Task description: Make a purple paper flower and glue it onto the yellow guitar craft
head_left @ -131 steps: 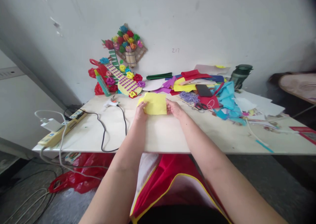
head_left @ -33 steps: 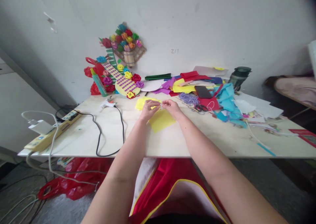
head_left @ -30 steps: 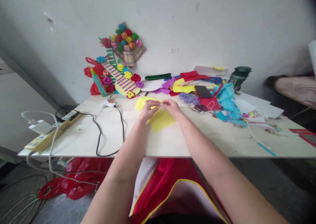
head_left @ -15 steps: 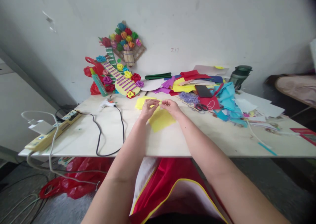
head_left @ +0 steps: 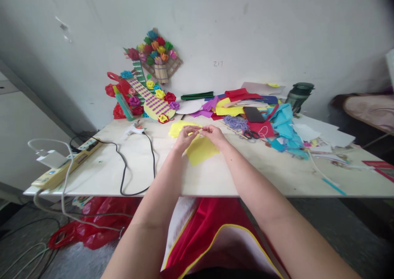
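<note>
Just below the left hand (head_left: 185,137) and right hand (head_left: 214,133) lies yellow paper (head_left: 201,151), their pinched grip's contents unclear.

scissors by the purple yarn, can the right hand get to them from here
Probably yes: the scissors' handles lie uncovered to the right of the right hand, with mostly bare tabletop between. Its grip, though, looks busy with a small piece.

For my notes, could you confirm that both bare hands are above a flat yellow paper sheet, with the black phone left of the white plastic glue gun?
Not quite: the head view shows the black phone to the right of the glue gun. The left hand and right hand are indeed above the yellow sheet.
</note>
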`<state>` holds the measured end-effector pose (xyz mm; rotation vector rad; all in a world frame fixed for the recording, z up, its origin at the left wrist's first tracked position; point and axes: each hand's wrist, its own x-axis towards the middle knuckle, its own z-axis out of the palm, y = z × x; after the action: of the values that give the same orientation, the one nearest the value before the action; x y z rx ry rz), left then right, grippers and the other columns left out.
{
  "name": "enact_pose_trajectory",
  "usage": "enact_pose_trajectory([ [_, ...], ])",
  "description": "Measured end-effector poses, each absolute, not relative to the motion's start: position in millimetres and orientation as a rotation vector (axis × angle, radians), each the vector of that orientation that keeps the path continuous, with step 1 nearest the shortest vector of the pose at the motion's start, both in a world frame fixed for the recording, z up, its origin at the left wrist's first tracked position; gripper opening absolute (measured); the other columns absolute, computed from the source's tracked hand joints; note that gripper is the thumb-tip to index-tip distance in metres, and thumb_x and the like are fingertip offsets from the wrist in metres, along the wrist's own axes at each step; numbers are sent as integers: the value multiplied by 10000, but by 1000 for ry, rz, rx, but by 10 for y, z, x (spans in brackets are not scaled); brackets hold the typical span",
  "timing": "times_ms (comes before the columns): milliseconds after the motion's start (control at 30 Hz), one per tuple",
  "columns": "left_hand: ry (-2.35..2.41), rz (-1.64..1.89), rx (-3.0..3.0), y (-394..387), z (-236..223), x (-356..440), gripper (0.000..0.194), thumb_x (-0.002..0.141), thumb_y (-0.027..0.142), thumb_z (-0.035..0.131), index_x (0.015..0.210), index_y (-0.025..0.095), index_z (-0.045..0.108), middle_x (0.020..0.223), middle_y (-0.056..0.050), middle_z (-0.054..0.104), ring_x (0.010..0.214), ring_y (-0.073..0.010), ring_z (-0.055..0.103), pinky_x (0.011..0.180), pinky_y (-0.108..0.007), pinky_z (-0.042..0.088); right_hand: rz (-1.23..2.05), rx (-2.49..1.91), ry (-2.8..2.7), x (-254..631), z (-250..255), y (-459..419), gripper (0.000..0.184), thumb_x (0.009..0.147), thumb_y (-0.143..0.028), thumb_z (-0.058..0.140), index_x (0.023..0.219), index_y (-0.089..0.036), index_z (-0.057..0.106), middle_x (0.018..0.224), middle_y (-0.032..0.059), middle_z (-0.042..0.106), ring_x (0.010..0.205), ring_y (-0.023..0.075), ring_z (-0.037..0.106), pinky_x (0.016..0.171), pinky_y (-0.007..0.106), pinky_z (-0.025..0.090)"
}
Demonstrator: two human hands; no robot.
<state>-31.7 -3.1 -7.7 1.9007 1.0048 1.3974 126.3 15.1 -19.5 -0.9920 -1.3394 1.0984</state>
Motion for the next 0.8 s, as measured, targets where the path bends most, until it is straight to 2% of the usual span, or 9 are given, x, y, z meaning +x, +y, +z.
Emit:
enact_pose_trajectory([
  [167,1023,1380,1815,-22,-97,-311,185,762,352,606,698,196,681,1039,-84,665,1099,-268,490,983,-418,317,1085,-946,-1333,1267,-166,129,310,631,-428,684,794,-169,628,740,6,633,730,131,572,768,289,460],
  [333,895,1387,1646,-16,-99,-328,204,726,366,637,699,168,680,1229,-88,583,1162,-274,480,995,-401,318,915,-850,-1478,1263,-149,124,341,632,-358,691,925,-186,664,921,38,652,745,126,562,737,282,471],
  [400,815,1369,1581,-9,-105,-338,198,702,353,657,713,157,685,1313,-89,522,1218,-283,442,1005,-393,310,803,-793,-1582,1234,-138,105,332,614,-322,712,917,-191,682,958,48,649,712,121,561,714,286,477],
  [500,726,1335,1499,8,-124,-343,186,665,319,679,729,145,700,1364,-95,476,1255,-303,407,1020,-395,287,713,-673,-1651,1177,-130,81,223,637,-307,709,833,-200,710,897,49,661,736,139,586,699,286,481],
  [633,626,1256,1415,9,-128,-323,218,678,280,646,842,163,731,1333,-91,510,1249,-293,417,1032,-391,265,743,-624,-1591,1146,-137,86,153,645,-320,712,748,-209,722,815,40,674,763,156,610,703,289,484],
  [800,466,1183,1355,-14,-116,-318,258,691,281,550,841,199,742,1263,-70,574,1236,-280,428,977,-393,328,861,-709,-1489,1167,-96,56,147,638,-325,697,697,-191,707,709,10,669,643,133,589,659,280,474],
])
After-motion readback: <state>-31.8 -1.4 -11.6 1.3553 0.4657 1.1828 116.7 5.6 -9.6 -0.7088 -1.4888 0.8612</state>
